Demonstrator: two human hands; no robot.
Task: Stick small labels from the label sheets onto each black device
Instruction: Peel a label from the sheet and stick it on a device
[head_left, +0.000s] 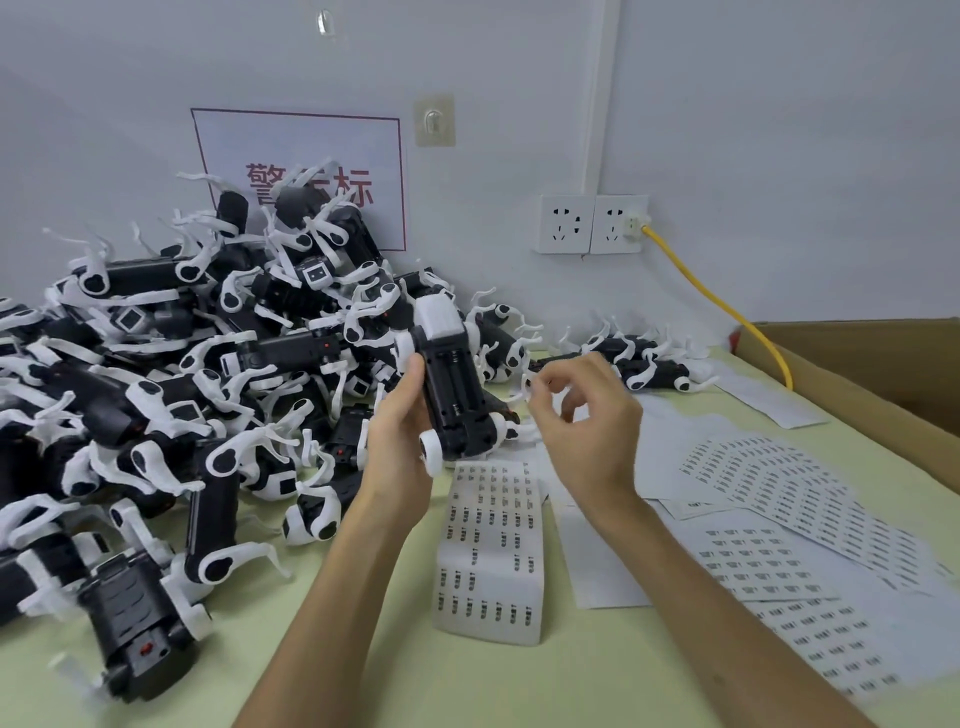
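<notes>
My left hand (397, 431) grips a black device (454, 387) with white end parts, held above the table with its open underside facing me. Just right of it, my right hand (584, 421) hovers with curled fingers, and thumb and forefinger pinch what looks like a small white label (528, 383) close to the device. A curled label sheet (493, 551) printed with small labels lies on the table below both hands. More label sheets (769, 551) are spread to the right under my right forearm.
A big heap of black-and-white devices (182, 374) fills the left of the green table (363, 649). A smaller group (639, 358) lies at the back right. A cardboard box (857, 374) stands at the right edge. A yellow cable (727, 312) runs from the wall sockets (592, 223).
</notes>
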